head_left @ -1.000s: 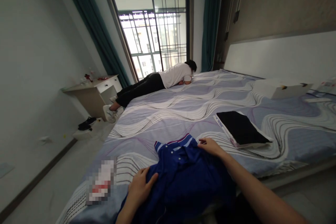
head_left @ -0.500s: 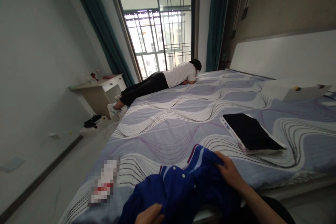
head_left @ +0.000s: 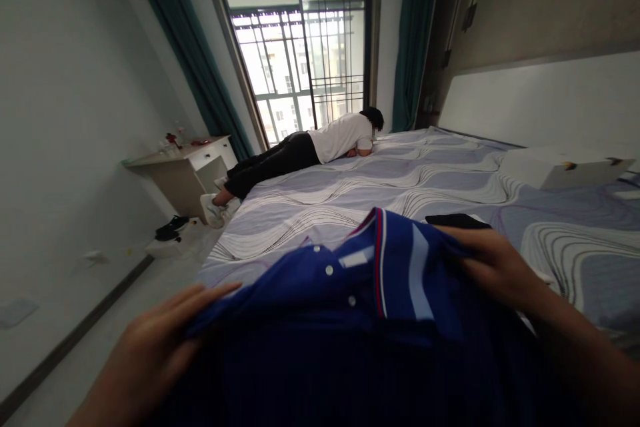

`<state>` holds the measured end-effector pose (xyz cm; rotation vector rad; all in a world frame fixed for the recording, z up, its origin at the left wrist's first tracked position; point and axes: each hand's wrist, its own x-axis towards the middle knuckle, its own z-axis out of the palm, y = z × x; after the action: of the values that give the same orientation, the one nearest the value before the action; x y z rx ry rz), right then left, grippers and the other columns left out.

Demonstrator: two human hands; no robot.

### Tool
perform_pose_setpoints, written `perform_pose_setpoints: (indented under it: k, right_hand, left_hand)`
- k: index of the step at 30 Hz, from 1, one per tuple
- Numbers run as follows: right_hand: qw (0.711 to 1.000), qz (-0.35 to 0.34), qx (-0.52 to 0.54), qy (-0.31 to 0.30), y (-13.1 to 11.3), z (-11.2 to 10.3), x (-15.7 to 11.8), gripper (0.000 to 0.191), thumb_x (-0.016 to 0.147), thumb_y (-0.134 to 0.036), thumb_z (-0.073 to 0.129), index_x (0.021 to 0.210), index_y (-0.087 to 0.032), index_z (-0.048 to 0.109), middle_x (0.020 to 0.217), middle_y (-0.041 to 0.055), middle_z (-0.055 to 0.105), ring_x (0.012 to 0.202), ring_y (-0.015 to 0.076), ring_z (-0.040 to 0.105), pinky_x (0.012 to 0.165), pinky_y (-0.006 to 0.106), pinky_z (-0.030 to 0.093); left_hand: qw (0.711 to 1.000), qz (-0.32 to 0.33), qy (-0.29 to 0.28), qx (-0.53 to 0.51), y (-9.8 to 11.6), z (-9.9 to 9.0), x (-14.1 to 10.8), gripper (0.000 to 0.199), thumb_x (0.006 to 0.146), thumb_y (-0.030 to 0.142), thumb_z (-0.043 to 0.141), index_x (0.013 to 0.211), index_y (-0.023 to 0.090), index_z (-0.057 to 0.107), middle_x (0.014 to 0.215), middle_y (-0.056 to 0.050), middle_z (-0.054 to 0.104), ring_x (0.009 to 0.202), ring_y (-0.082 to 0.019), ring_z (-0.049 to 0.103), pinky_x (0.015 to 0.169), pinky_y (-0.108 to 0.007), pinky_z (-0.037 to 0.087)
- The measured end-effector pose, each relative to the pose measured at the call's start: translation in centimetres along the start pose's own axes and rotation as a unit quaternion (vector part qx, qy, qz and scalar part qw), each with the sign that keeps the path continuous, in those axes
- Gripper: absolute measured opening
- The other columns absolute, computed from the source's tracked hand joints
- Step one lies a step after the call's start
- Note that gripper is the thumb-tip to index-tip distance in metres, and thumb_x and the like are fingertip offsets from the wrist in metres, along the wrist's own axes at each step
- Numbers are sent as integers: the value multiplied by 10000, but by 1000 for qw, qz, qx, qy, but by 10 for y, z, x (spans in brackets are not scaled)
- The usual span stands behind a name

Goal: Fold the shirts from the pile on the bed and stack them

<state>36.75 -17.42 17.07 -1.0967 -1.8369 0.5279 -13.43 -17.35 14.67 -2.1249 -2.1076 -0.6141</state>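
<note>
A blue polo shirt [head_left: 300, 320] with white buttons and a red-and-white edged collar hangs stretched between my two hands, close to the camera. My left hand [head_left: 165, 337] is closed on the shirt at its left shoulder. On the other side my right hand [head_left: 493, 263] pinches the fabric just beyond the collar. The lower part of the shirt is in dark shadow and runs out of the picture. Behind my right hand a folded black cloth [head_left: 457, 220] lies on the bed, mostly covered by the hand and shirt.
The bed [head_left: 400, 180] has a wavy-patterned sheet. A person [head_left: 340, 138] in a white top lies across its far side. A white box [head_left: 560, 167] stands near the headboard [head_left: 540, 97]. At the left are a small desk [head_left: 175, 160] and black shoes [head_left: 170, 228] on a box.
Both hands have lifted the polo shirt off the bed and spread it apart, nearer the camera. My left hand has moved out to the left. The black cloth is now largely covered.
</note>
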Motion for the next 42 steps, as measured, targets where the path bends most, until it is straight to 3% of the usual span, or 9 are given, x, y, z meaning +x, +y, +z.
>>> perform_pose_setpoints:
  k: [3, 6, 11, 15, 29, 33, 35, 38, 42]
  right_hand:
    - [995, -8, -101, -14, 33, 18, 92, 373, 857, -253, 540, 1179, -212, 723, 1095, 32, 744, 1033, 278, 655, 947, 373, 466]
    - [959, 107, -261, -12, 89, 56, 146, 337, 893, -251, 534, 1183, -210, 701, 1148, 73, 723, 1116, 284, 617, 980, 367, 423]
    - [877, 272, -393, -55, 191, 157, 112, 632, 951, -427, 492, 1506, -144, 387, 1530, 180, 413, 1415, 335, 337, 1149, 526, 206]
    - [861, 302, -405, -58, 251, 202, 76, 623, 997, -522, 299, 1547, -232, 321, 1629, 102, 235, 1492, 324, 152, 1175, 564, 78]
    - [861, 281, -415, -89, 247, 192, 60, 609, 1003, -510, 305, 1562, -270, 276, 1646, 60, 191, 1505, 296, 122, 1189, 529, 67]
    - [862, 263, -421, -102, 237, 175, 18, 547, 1015, -457, 302, 1544, -320, 305, 1643, 35, 208, 1506, 279, 126, 1176, 580, 59]
    - [842, 288, -455, -41, 240, 158, 1, 529, 1015, -420, 310, 1522, -276, 366, 1623, 97, 252, 1490, 318, 176, 1155, 614, 91]
    - [786, 347, -506, 73, 250, 124, -7, 545, 994, -352, 376, 1470, -90, 422, 1488, 258, 421, 1389, 375, 380, 1102, 549, 256]
    - [793, 355, -494, -27, 258, 82, 11, 337, 915, -161, 448, 1180, -95, 645, 1094, 197, 699, 1019, 294, 669, 933, 425, 425]
  left_hand:
    - [996, 55, -32, 56, 27, 9, 76, 384, 753, 275, 470, 1060, 283, 701, 1117, -1, 693, 955, -213, 643, 863, -304, 495]
    - [991, 2, -29, 130, 47, 73, 126, 393, 829, 207, 441, 1149, 229, 669, 1151, -91, 657, 1028, -263, 614, 875, -362, 478]
    - [981, -128, -58, 133, 32, 218, 109, 577, 946, 379, 368, 1461, 129, 438, 1440, -221, 499, 1340, -340, 437, 1047, -502, 393]
    - [982, -112, -79, 131, 9, 269, 97, 579, 982, 433, 275, 1490, 197, 419, 1572, -154, 371, 1452, -345, 303, 1140, -558, 277]
    - [982, -94, -132, 100, 5, 265, 109, 656, 969, 490, 226, 1543, 180, 300, 1621, -153, 266, 1481, -364, 224, 1140, -593, 243]
    - [980, -135, -20, 144, 10, 250, 82, 723, 948, 495, 277, 1484, 17, 356, 1508, -303, 375, 1395, -412, 338, 1059, -531, 341]
    - [967, -184, 43, 173, 5, 242, 70, 790, 929, 518, 312, 1451, -75, 335, 1368, -360, 473, 1267, -431, 455, 951, -506, 409]
    - [955, -225, -11, 192, -15, 227, 71, 732, 908, 491, 361, 1360, -76, 462, 1132, -320, 624, 1068, -412, 567, 833, -483, 440]
    - [964, -156, -103, 189, -45, 197, 100, 354, 844, 229, 433, 1040, 132, 712, 1007, -186, 715, 1008, -333, 607, 839, -418, 430]
